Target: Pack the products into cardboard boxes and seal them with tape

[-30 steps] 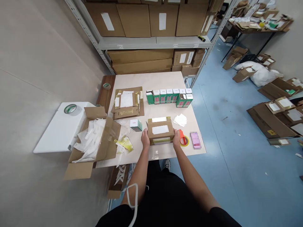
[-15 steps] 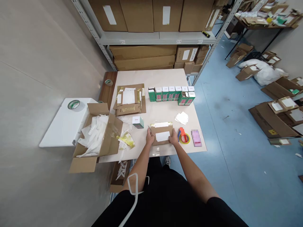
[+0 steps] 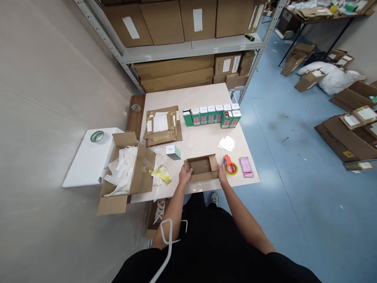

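Between the two hands, near the close edge of the table (image 3: 200,141), is a small cardboard box (image 3: 203,177), its open top facing up and its inside in view. The left hand (image 3: 184,175) is partly closed on the left end, thumb over the rim. The right hand (image 3: 222,175) is partly closed against the other end; how its thumb sits is hard to tell. A short flap (image 3: 213,162) stands beside the right-hand wall. I cannot tell whether the underside touches the table.

The step in hand looks like handling the box by its ends, open side up. Turning or setting it down would, I judge, call for even pressure from both hands, since thin walls could bow.

Just right of the right hand lie an orange tape dispenser (image 3: 227,160) and a yellow tape roll (image 3: 235,169). Ahead of the left hand stands a green-and-white box (image 3: 173,153); farther ahead of both hands is a row of green boxes (image 3: 211,115).
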